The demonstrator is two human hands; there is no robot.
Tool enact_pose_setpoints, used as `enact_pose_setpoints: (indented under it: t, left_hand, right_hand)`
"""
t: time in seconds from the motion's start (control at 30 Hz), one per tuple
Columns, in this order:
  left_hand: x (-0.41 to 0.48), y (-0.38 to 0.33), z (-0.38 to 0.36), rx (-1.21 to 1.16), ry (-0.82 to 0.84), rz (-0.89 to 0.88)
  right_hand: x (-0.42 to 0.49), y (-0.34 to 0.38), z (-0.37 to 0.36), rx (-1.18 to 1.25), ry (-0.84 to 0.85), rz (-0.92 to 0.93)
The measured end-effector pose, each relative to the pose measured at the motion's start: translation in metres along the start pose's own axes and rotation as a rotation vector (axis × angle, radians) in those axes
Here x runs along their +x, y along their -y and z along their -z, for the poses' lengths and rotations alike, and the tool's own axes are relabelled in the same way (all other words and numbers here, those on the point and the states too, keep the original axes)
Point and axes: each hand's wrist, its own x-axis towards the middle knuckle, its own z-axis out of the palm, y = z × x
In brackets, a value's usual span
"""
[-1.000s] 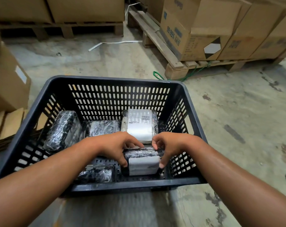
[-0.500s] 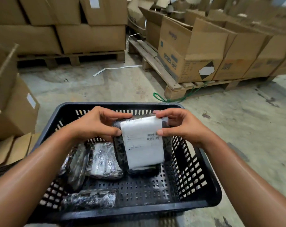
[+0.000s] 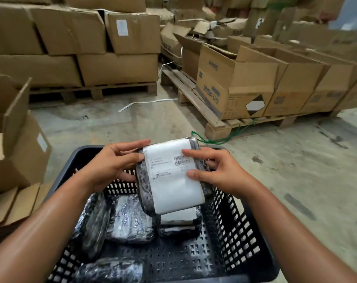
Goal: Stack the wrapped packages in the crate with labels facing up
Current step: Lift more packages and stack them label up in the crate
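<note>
At six o'clock, nearest the camera, one wrapped package (image 3: 110,270) lies on the floor of the crate (image 3: 253,231), dark film up and no label showing. Just past it, at seven to eight o'clock, two more film-wrapped packages sit side by side: one (image 3: 93,225) leans on the left wall, the other (image 3: 130,219) lies flat with only pale film visible. Whether their labels face down I cannot tell. At the centre a fourth package (image 3: 178,224) lies with a white label up.

Above it, both hands hold a fifth package (image 3: 170,176) over the crate, label (image 3: 171,180) toward the camera. The left hand (image 3: 114,166) curls around its left edge, thumb on the front; the right hand (image 3: 216,170) pinches the right edge with fingertips on the label.

By my reading the work is under halfway: one laid label-up, one in hand, three loose ones probably needing turning and stacking.

From ten to two o'clock, cardboard boxes (image 3: 234,84) sit on pallets (image 3: 196,103).
</note>
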Motion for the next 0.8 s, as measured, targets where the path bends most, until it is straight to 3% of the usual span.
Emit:
enact_pose_setpoints:
  t: [0.17,0.27,0.37,0.5,0.67,0.8]
  left_hand:
    - [0.003,0.001,-0.028,0.395,-0.07,-0.035]
    - [0.005,0.018,-0.037,0.746,0.104,-0.034]
    - [0.01,0.048,-0.044,0.945,0.2,-0.032]
    - [0.016,0.082,-0.049,0.994,0.185,-0.011]
    - [0.022,0.109,-0.046,0.923,0.212,0.077]
    - [0.027,0.127,-0.047,0.922,0.206,0.092]
  right_hand:
    - [0.004,-0.023,0.0,0.136,-0.107,-0.091]
    - [0.008,-0.036,0.003,0.197,-0.142,-0.135]
    - [0.01,-0.051,0.006,0.239,-0.141,-0.198]
    - [0.014,-0.064,0.0,0.087,-0.075,-0.283]
    - [0.015,-0.079,-0.016,-0.355,0.095,-0.299]
    - [0.017,-0.091,-0.028,-0.47,0.226,-0.421]
